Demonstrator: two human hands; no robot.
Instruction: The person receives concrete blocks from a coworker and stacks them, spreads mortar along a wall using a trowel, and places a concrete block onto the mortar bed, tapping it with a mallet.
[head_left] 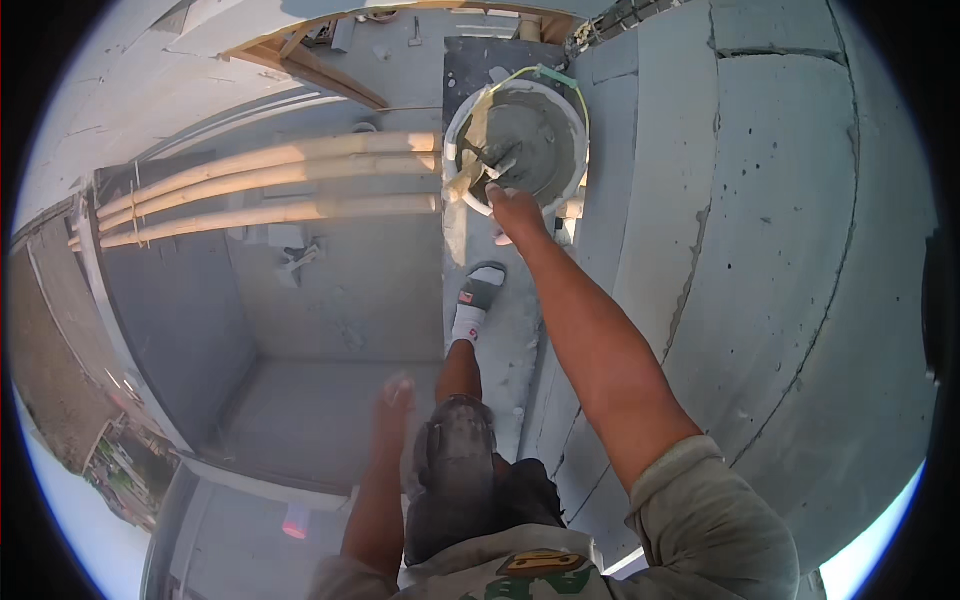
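A white bucket [452,125] of wet grey mortar [545,140] stands on a narrow board [505,370] ahead of me. Its wire handle, with a green grip [557,76], leans against the far rim. My right hand [513,212] reaches to the near rim, its fingers closed on what looks like a trowel [505,163] whose far end is in the mortar. The fingers partly hide the handle. My left hand [395,392] hangs low beside my leg, smeared by motion; no held thing can be made out.
A grey block wall [770,190] with mortar joints rises close on the right. Several bamboo poles [300,178] run left from the board. Left of the board is a drop to a lower floor [330,300]. My slippered foot [482,287] stands on the board.
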